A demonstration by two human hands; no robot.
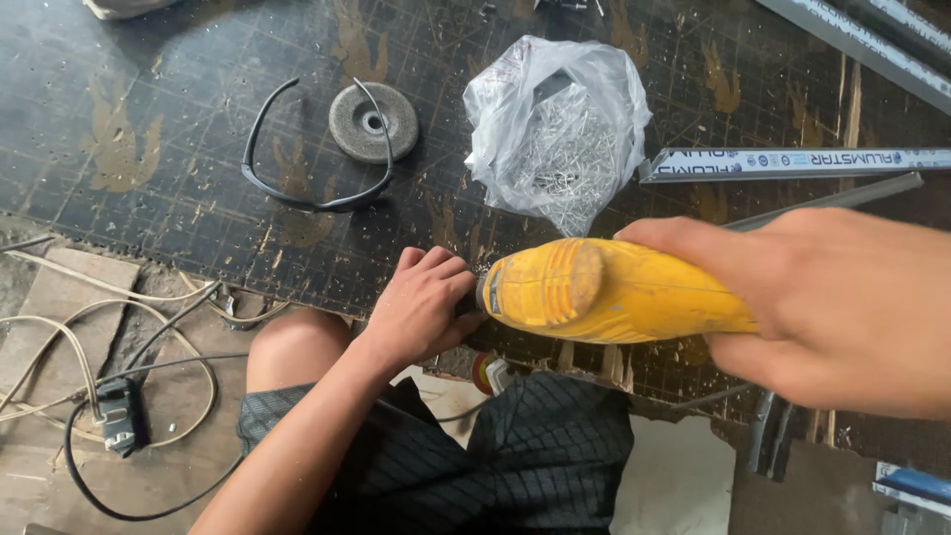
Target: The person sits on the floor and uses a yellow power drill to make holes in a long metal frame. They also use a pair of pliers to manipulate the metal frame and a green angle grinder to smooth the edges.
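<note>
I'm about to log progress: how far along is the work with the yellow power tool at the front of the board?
Done: nothing finished shows. In hand: the right hand grips the yellow power tool while the left hand is at its front end, which the fingers hide. Left: the grinding disc, dark safety glasses and plastic bag of small metal fasteners lie unheld on the dark board.

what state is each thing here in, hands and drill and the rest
yellow power drill: held level over the board edge, nose toward the left hand
right hand: closed around the drill body
left hand: fingers curled at the drill's nose
plastic bag of nails: open, lying on the board
safety glasses: unfolded, one arm across the grinding disc
grinding disc: lying flat
</note>
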